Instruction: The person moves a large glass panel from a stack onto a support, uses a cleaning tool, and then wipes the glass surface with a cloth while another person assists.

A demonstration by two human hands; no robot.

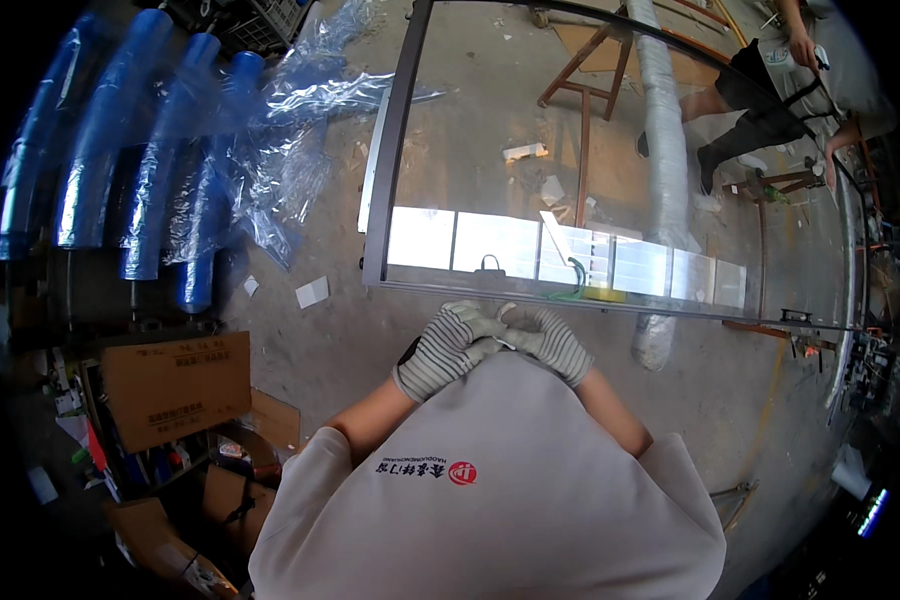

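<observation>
At far left, at least 4 shiny blue cylindrical rolls (110, 130) stand in a row beside crumpled clear plastic film (290, 140). Near the middle, the left hand (455, 345), in a white knit glove with dark stripes, meets the right hand (550, 342), gloved alike, before the wearer's chest. The fingers of both look bent, narrow and touching; whether they pinch anything small cannot be told. Just beyond them lies a large clear glass panel in a dark grey frame (610, 165), with neither hand seen gripping it. The glass appears already seated along the visible sides, so framing looks done; what finishing is left does not show. At right, a co-worker's hand (802, 45) holds a white bottle-like container (785, 58) near the panel's far side, suggesting work there may be unfinished.

Writing, also from the left: dark printed characters mark a brown cardboard box (180, 390), and a round red emblem (462, 472) sits beside dark lettering on the wearer's pale grey short-sleeved shirt (530, 530). No label can be made out on the glass.
</observation>
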